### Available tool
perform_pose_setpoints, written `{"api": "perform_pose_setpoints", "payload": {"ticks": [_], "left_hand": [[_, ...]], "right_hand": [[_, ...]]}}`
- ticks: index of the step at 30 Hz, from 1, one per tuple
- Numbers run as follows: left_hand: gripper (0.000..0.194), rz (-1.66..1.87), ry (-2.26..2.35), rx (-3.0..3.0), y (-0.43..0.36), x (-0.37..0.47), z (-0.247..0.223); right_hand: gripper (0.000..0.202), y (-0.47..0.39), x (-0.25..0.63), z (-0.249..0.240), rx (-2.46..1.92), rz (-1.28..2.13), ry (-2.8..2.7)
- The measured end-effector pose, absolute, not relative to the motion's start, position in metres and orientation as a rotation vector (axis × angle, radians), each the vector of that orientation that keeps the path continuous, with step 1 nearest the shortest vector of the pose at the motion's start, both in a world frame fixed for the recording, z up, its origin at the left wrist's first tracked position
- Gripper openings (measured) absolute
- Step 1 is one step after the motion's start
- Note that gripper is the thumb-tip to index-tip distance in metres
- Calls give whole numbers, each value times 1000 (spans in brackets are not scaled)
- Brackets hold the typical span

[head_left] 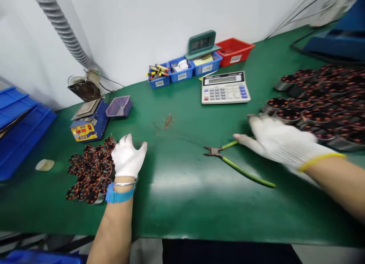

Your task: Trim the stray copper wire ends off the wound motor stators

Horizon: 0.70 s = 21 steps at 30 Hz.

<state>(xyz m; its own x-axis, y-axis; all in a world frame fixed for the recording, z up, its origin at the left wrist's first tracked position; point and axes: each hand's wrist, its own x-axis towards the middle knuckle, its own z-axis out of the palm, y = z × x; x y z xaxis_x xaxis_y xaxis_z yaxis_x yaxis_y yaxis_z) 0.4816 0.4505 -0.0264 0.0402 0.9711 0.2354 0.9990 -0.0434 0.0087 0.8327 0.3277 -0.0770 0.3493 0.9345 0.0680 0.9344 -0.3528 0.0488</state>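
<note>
My left hand, in a white glove with bare fingertips, is at the right edge of a cluster of copper-wound metal rings. Its thumb stands apart from the fingers, and nothing shows in its grasp. Gloved too, my right hand reaches over the green table beside a larger group of the same rings, its thumb and fingers spread. Green-handled cutters lie with open jaws on the table, the tip of one handle near my right thumb.
A calculator, blue bins, a red bin and a clock stand towards the wall. Copper wire scraps lie mid-table. A blue soldering device and a purple tray are at left.
</note>
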Motion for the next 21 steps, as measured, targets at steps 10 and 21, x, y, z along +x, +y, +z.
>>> {"api": "perform_pose_setpoints", "payload": {"ticks": [10,21], "left_hand": [[64,-291,-2063,-2132,453,477,-23],[64,-285,-2059,-2056,458,469,-28]], "right_hand": [[85,360,818,-68,2569,-1,1892],[73,426,830,-65,2440,-212,2190]]}}
